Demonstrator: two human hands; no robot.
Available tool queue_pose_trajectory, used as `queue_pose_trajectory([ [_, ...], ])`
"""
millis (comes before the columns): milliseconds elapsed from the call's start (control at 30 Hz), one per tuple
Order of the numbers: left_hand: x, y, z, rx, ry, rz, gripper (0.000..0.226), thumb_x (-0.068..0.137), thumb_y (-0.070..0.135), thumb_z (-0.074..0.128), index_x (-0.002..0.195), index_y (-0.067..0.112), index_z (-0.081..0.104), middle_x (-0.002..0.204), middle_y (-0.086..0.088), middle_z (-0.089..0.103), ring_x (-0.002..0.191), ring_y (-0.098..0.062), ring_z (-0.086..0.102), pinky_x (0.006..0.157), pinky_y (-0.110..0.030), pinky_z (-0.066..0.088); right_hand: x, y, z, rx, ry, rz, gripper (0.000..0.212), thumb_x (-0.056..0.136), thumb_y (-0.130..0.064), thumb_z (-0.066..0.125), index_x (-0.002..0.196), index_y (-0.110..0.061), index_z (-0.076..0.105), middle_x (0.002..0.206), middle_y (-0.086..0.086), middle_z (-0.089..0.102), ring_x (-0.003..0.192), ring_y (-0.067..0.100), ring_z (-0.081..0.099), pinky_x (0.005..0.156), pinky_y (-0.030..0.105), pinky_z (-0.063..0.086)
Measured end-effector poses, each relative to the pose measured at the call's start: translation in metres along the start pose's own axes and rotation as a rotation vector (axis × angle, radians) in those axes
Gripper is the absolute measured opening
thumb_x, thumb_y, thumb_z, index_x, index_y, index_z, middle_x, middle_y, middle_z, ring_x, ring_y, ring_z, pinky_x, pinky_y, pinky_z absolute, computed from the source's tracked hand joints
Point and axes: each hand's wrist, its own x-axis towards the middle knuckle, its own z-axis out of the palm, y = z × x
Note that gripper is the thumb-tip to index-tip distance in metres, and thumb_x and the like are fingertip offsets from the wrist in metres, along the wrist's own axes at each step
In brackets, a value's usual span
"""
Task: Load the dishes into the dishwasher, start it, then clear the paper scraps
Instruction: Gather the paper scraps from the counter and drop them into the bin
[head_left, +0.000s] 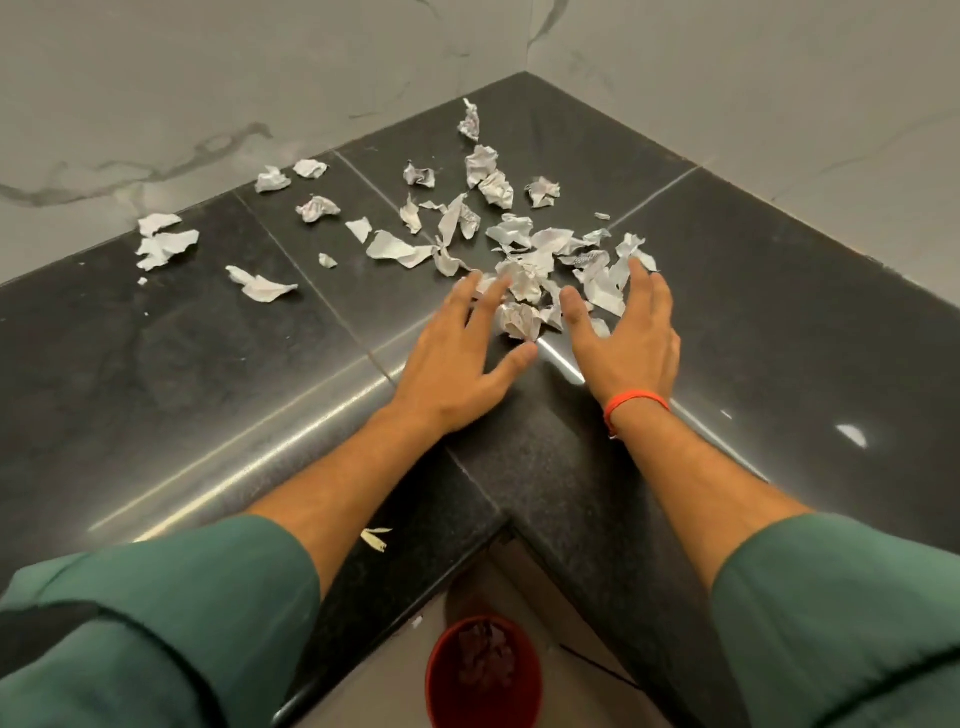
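Several white crumpled paper scraps (524, 249) lie scattered over a dark stone corner counter (753, 322). The densest heap sits in the middle, just beyond my fingers. My left hand (457, 358) is open, fingers spread, its fingertips touching the near left side of the heap. My right hand (623, 338), with an orange band on the wrist, is open too, fingers spread against the heap's right side. A crumpled scrap (519, 322) lies between the two hands. Neither hand holds anything.
More scraps (163, 241) lie far left by the marble wall (208, 104). One small scrap (376, 538) sits near the counter's front edge. A red bucket (441, 680) with paper inside stands on the floor below the counter's inner corner.
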Motion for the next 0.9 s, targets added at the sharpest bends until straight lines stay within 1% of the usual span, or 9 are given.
queue_pose_trajectory([
  [133,0.027,-0.001,0.008,0.155,-0.007,-0.127,0.084,0.093,0.077,0.029,0.161,0.033,0.005,0.169,-0.010,0.004,0.156,-0.025,0.002,0.126,-0.046,0.010,0.011,-0.001,0.006,0.011,0.011,-0.020,0.089,0.083,-0.085,0.033,0.152,-0.030,0.029,0.160,0.001,0.027,0.146,0.018,0.030,0.116,0.045,0.028],
  [333,0.053,0.008,0.020,0.145,-0.117,0.274,0.080,0.095,0.069,0.038,0.161,0.030,0.015,0.164,-0.007,0.026,0.150,-0.024,0.027,0.117,-0.047,0.034,0.024,-0.003,0.007,0.077,0.067,0.047,0.085,0.084,-0.082,0.030,0.152,-0.030,0.032,0.161,0.001,0.027,0.146,0.017,0.031,0.114,0.043,0.030],
  [500,0.053,0.009,0.019,0.142,-0.090,0.155,0.094,0.088,0.079,0.042,0.161,0.032,0.006,0.168,-0.005,0.011,0.154,-0.023,0.016,0.122,-0.047,0.026,0.032,-0.004,0.010,0.084,0.073,0.087,0.086,0.082,-0.083,0.027,0.149,-0.030,0.037,0.159,-0.001,0.032,0.144,0.015,0.034,0.115,0.044,0.029],
  [567,0.054,0.010,0.018,0.143,-0.110,0.144,0.103,0.082,0.085,0.045,0.161,0.034,0.001,0.170,-0.004,0.004,0.156,-0.023,0.012,0.122,-0.049,0.026,0.035,-0.005,0.011,0.094,0.058,0.069,0.081,0.085,-0.082,0.030,0.147,-0.031,0.040,0.154,-0.004,0.041,0.138,0.013,0.041,0.115,0.041,0.030],
  [667,0.054,0.010,0.018,0.115,-0.121,0.139,0.112,0.076,0.089,0.049,0.160,0.037,-0.002,0.170,-0.001,-0.001,0.156,-0.023,0.012,0.121,-0.050,0.030,0.041,-0.005,0.010,0.268,0.029,-0.001,0.065,0.089,-0.075,0.037,0.137,-0.034,0.051,0.131,-0.008,0.060,0.111,-0.001,0.059,0.101,0.028,0.045],
  [733,0.053,0.012,0.017,0.118,-0.122,0.135,0.112,0.076,0.086,0.053,0.160,0.037,-0.003,0.170,-0.002,0.002,0.155,-0.023,0.014,0.121,-0.049,0.030,0.047,-0.003,0.010,0.389,0.053,-0.017,0.058,0.091,-0.068,0.039,0.129,-0.030,0.058,0.116,-0.004,0.063,0.092,-0.014,0.057,0.081,0.007,0.042],
  [767,0.053,0.013,0.016,0.121,-0.119,0.135,0.111,0.077,0.085,0.054,0.160,0.036,-0.002,0.170,-0.003,0.004,0.155,-0.022,0.015,0.121,-0.048,0.029,0.050,-0.003,0.011,0.442,0.093,-0.005,0.056,0.091,-0.065,0.040,0.126,-0.027,0.061,0.114,-0.002,0.061,0.087,-0.016,0.056,0.076,0.004,0.041],
  [800,0.053,0.014,0.015,0.124,-0.116,0.133,0.110,0.078,0.084,0.054,0.161,0.036,0.000,0.170,-0.003,0.006,0.155,-0.021,0.015,0.122,-0.047,0.028,0.053,-0.002,0.013,0.491,0.140,0.020,0.055,0.092,-0.063,0.041,0.123,-0.024,0.063,0.115,0.000,0.058,0.087,-0.011,0.057,0.076,0.007,0.043],
  [900,0.054,0.017,0.014,0.135,-0.128,0.118,0.107,0.079,0.083,0.054,0.160,0.037,0.002,0.169,-0.002,0.011,0.154,-0.019,0.015,0.123,-0.044,0.026,0.061,0.000,0.018,0.543,0.262,0.094,0.050,0.092,-0.061,0.042,0.117,-0.024,0.065,0.122,-0.001,0.051,0.102,0.010,0.057,0.088,0.033,0.051],
])
